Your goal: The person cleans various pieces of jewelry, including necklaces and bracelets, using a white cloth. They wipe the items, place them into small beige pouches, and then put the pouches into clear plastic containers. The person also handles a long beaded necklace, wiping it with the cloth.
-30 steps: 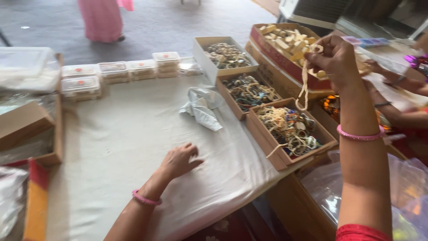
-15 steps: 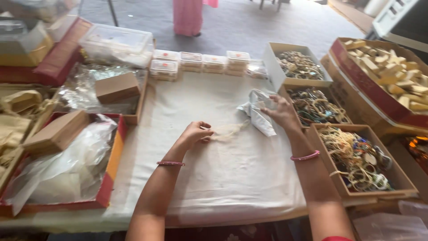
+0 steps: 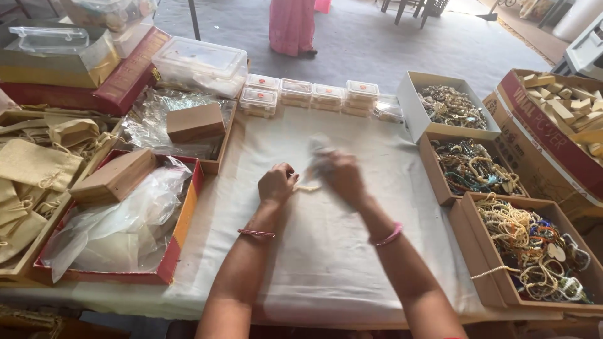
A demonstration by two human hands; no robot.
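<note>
My left hand [image 3: 276,183] rests fisted on the white cloth-covered table [image 3: 326,270] and pinches one end of a cream bead string [image 3: 308,187] that lies on the cloth. Just to its right, my right hand [image 3: 342,177] is blurred with motion. It grips a crumpled white plastic bag [image 3: 317,152] that it has brought over the string. The two hands nearly touch. Each wrist wears a pink bangle.
Three open boxes of bead jewellery [image 3: 471,166] line the right side, beside a red carton of wooden pieces [image 3: 553,107]. Small clear lidded containers [image 3: 314,94] stand at the back. Brown boxes [image 3: 195,122], plastic bags and cloth pouches [image 3: 31,163] fill the left. A person in pink [image 3: 292,25] stands beyond.
My right hand lowered the cream string from over the boxes, then took the white bag and pulled it left to the string. My left hand closed on the string. The view swung left.
</note>
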